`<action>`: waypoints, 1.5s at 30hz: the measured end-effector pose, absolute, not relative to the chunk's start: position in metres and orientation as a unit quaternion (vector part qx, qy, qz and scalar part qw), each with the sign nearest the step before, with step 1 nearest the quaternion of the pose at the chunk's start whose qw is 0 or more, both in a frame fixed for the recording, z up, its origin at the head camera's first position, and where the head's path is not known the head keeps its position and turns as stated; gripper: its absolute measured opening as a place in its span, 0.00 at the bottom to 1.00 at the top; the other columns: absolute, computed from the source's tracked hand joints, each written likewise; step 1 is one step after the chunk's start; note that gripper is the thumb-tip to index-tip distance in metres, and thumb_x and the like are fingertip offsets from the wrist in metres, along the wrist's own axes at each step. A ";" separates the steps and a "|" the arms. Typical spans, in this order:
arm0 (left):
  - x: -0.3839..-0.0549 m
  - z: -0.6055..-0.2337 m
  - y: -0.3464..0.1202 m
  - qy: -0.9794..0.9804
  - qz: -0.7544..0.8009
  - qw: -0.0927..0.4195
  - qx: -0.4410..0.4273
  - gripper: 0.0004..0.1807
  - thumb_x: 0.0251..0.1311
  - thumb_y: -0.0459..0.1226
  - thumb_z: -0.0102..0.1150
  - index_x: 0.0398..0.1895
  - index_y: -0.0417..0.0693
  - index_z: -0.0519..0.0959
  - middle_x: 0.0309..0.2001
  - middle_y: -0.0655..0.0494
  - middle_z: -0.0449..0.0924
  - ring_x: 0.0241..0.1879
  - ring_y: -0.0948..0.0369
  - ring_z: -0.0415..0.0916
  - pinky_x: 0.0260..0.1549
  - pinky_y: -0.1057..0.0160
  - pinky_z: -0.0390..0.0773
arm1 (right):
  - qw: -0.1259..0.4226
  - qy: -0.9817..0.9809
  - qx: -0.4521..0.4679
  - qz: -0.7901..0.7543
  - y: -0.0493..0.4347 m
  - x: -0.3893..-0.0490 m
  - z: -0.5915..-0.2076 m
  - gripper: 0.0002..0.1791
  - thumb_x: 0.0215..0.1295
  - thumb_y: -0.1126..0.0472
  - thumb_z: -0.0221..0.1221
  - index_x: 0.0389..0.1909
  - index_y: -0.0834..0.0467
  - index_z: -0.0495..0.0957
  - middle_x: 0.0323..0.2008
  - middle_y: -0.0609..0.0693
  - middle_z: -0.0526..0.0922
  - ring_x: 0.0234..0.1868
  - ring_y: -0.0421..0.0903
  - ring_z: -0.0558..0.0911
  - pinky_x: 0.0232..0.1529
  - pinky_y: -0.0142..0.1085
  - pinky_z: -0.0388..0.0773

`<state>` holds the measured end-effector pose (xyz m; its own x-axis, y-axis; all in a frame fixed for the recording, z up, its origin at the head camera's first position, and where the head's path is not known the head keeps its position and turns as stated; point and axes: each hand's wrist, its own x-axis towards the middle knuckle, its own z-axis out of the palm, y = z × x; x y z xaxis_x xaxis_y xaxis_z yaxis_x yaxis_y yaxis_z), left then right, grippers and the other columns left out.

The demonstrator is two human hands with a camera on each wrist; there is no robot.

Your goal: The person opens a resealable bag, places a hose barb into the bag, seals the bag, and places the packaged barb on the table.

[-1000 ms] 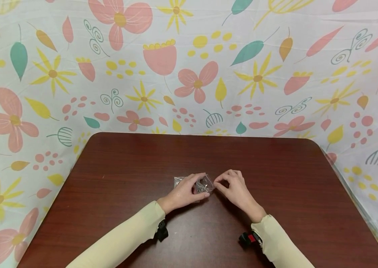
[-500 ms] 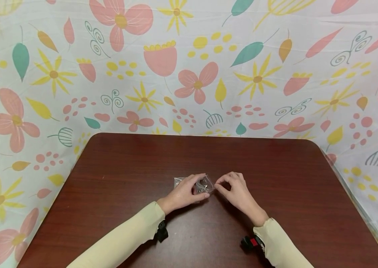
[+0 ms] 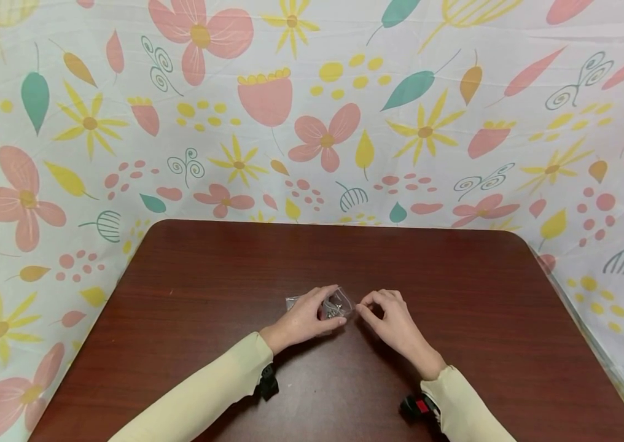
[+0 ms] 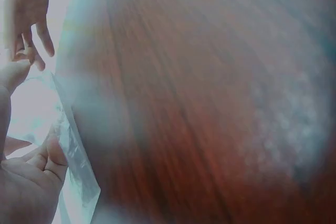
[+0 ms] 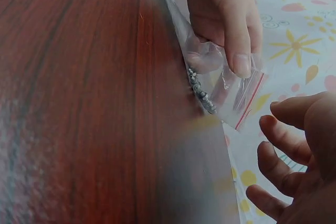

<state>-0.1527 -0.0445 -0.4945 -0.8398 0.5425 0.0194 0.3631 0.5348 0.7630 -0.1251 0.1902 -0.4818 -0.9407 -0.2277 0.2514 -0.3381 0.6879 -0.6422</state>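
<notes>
A small clear zip bag (image 3: 339, 302) with a red line along its mouth stands near the middle of the table. Small dark and silvery metal pieces, perhaps screws, lie inside it (image 5: 199, 92). My left hand (image 3: 303, 314) holds the bag between thumb and fingers, its mouth facing right. Clear plastic (image 3: 292, 301) also shows beyond the left hand; whether it belongs to the same bag I cannot tell. Close to the mouth is my right hand (image 3: 395, 322), thumb and forefinger bent towards each other. In the right wrist view those fingertips stand slightly apart from the bag, with nothing visible between them.
The dark reddish-brown wooden table (image 3: 207, 264) has rounded far corners. Behind it and at both sides hangs a white cloth (image 3: 312, 80) printed with flowers and leaves. Wrist cameras (image 3: 268, 382) are strapped below both light yellow sleeves (image 3: 207, 390).
My right hand has shifted slightly towards me and to the right. Less of the plastic beyond my left hand shows. The left hand has stayed almost still around the bag.
</notes>
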 end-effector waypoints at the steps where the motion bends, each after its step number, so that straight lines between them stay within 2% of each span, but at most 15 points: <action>1: -0.153 -0.494 -0.045 0.870 0.406 0.113 0.257 0.41 0.69 0.52 0.67 0.78 0.46 0.65 0.59 0.48 0.76 0.34 0.67 0.74 0.35 0.67 0.77 | 0.073 -0.916 0.157 0.362 0.190 -0.125 -0.482 0.06 0.69 0.61 0.68 0.32 0.49 0.84 0.34 0.44 0.84 0.53 0.60 0.77 0.53 0.57 0.70; 7: -0.151 -0.492 -0.043 0.873 0.410 0.121 0.235 0.42 0.70 0.54 0.65 0.80 0.46 0.62 0.67 0.47 0.73 0.33 0.69 0.74 0.36 0.67 0.78 | 0.074 -0.914 0.174 0.358 0.188 -0.124 -0.485 0.05 0.71 0.58 0.67 0.35 0.52 0.89 0.35 0.42 0.85 0.51 0.57 0.78 0.52 0.56 0.74; 17: -0.150 -0.489 -0.037 0.886 0.405 0.068 0.217 0.42 0.68 0.51 0.68 0.77 0.40 0.66 0.52 0.48 0.78 0.32 0.69 0.74 0.33 0.70 0.78 | 0.072 -0.915 0.177 0.354 0.182 -0.124 -0.482 0.09 0.73 0.54 0.65 0.36 0.53 0.91 0.31 0.38 0.83 0.48 0.54 0.79 0.52 0.55 0.74; 27: -0.148 -0.489 -0.035 0.884 0.406 0.066 0.222 0.44 0.65 0.51 0.71 0.77 0.38 0.66 0.57 0.44 0.77 0.32 0.69 0.74 0.33 0.70 0.78 | 0.058 -0.920 0.171 0.346 0.179 -0.126 -0.482 0.10 0.71 0.53 0.67 0.38 0.54 0.91 0.32 0.41 0.83 0.51 0.58 0.78 0.54 0.60 0.72; 37: -0.148 -0.489 -0.034 0.884 0.408 0.083 0.214 0.47 0.64 0.52 0.73 0.78 0.38 0.64 0.54 0.46 0.77 0.30 0.72 0.73 0.31 0.71 0.78 | 0.057 -0.923 0.162 0.344 0.179 -0.127 -0.480 0.07 0.72 0.58 0.66 0.37 0.56 0.90 0.34 0.45 0.85 0.51 0.59 0.78 0.53 0.60 0.73; 45: -0.147 -0.485 -0.034 0.883 0.405 0.082 0.222 0.45 0.63 0.49 0.74 0.75 0.36 0.67 0.52 0.46 0.77 0.29 0.71 0.74 0.31 0.70 0.78 | 0.067 -0.923 0.159 0.345 0.182 -0.130 -0.480 0.07 0.70 0.64 0.66 0.31 0.52 0.87 0.37 0.48 0.86 0.52 0.62 0.78 0.55 0.61 0.72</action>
